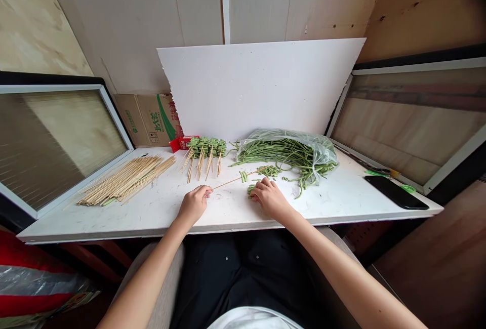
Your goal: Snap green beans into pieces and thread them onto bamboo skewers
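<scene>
My left hand (pixel 195 203) pinches the near end of a thin bamboo skewer (pixel 230 182) that lies across the white tabletop (pixel 159 207) and carries a few cut green bean pieces (pixel 243 176) near its far end. My right hand (pixel 269 196) rests with curled fingers on a small cluster of cut bean pieces (pixel 251 189). More cut pieces (pixel 269 170) lie just beyond it. Several finished bean skewers (pixel 205 151) sit in a row further back.
A pile of bare skewers (pixel 127 179) lies at the left. A plastic bag of long green beans (pixel 290 153) sits at the back right. A black phone (pixel 396 192) lies near the right edge. A cardboard box (pixel 150 119) and white board (pixel 258 86) stand behind.
</scene>
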`<control>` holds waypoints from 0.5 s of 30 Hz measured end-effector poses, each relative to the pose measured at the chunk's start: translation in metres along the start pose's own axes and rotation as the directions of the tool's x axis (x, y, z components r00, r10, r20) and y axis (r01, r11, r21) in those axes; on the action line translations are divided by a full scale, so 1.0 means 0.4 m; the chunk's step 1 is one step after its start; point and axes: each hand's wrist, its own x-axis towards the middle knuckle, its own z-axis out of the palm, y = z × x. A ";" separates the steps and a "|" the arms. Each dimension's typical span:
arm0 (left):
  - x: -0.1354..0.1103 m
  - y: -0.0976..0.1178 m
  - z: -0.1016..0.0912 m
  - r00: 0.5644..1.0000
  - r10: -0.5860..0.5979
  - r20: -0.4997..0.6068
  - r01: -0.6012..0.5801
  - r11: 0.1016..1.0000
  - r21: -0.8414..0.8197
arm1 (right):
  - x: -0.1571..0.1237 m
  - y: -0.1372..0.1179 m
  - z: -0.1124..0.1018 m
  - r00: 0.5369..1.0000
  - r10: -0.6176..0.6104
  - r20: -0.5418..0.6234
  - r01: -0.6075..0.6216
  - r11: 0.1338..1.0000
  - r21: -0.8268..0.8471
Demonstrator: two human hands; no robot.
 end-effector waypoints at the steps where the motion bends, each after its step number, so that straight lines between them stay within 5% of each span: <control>1: 0.000 0.000 0.000 1.000 -0.002 0.001 0.002 1.000 -0.002 | 0.000 -0.001 0.001 1.000 0.012 0.002 -0.012 1.000 0.007; 4: 0.000 0.000 -0.001 1.000 -0.008 0.001 0.008 1.000 -0.006 | -0.001 0.006 0.002 0.999 0.026 -0.034 -0.023 0.995 0.093; 8: 0.000 -0.001 0.000 1.000 -0.011 -0.009 0.011 1.000 0.002 | -0.002 0.050 0.006 0.983 0.130 -0.129 -0.066 0.909 0.412; 12: 0.000 -0.001 0.002 1.000 -0.005 -0.010 0.005 1.000 0.029 | -0.002 0.113 0.019 0.877 0.471 -0.090 -0.240 0.593 0.769; 15: -0.001 -0.002 0.001 1.000 0.003 -0.011 -0.003 0.999 0.035 | -0.003 0.144 0.030 0.805 0.593 -0.004 -0.218 0.302 0.928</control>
